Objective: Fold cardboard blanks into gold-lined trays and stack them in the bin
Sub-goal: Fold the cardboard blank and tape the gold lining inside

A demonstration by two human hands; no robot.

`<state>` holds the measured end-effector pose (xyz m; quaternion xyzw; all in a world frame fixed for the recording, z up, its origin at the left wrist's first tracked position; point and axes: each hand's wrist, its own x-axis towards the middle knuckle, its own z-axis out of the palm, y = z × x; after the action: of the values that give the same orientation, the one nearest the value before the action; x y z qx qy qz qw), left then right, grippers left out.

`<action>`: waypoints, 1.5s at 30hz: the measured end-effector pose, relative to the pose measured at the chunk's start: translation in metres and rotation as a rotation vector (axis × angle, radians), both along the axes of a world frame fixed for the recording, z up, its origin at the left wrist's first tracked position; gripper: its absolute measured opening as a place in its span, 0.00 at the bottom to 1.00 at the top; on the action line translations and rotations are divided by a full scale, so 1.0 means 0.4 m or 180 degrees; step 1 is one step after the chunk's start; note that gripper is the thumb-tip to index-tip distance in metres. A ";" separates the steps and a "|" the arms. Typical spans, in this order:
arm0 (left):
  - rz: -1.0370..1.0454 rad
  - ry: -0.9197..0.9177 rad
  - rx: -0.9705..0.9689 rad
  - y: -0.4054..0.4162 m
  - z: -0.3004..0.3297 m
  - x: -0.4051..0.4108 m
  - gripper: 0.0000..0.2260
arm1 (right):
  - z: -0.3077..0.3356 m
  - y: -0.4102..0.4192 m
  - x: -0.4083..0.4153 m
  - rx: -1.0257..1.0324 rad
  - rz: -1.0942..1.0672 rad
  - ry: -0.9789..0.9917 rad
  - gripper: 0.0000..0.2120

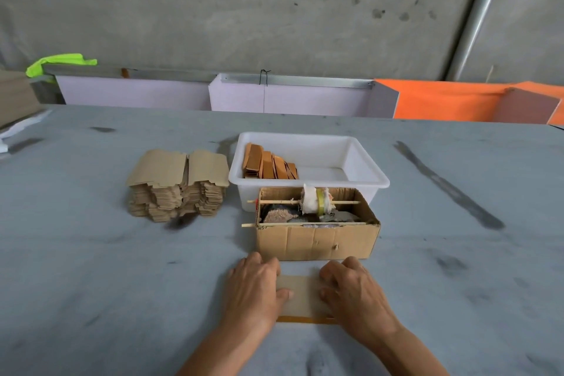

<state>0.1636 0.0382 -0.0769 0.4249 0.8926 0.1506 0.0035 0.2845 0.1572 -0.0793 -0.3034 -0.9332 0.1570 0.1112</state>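
Hands: left hand (254,290) and right hand (354,293) curl over the ends of one blank (300,294), pinning it to the near bench (91,284).
Done: several folded trays (268,163) stacked in the far white bin (366,168).
Left: tall pile of blanks (177,185), far left.

Cardboard box (317,241) stands between hands and white bin (370,175).
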 end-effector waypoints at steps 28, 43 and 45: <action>-0.0341 -0.0918 0.0034 0.028 0.049 -0.011 0.11 | 0.004 0.012 -0.007 0.0175 0.0405 0.0431 0.15; -0.0420 -0.0568 0.0748 0.016 0.027 -0.037 0.04 | 0.016 0.029 -0.016 0.0426 0.0751 0.0619 0.07; -0.0483 -0.0519 0.0738 0.015 0.026 -0.037 0.04 | 0.028 0.025 -0.018 0.0541 0.0857 0.0564 0.06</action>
<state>0.1488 0.0442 -0.0665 0.4750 0.8314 0.2860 0.0382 0.2774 0.1671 -0.0681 -0.1502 -0.9619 0.1171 0.1961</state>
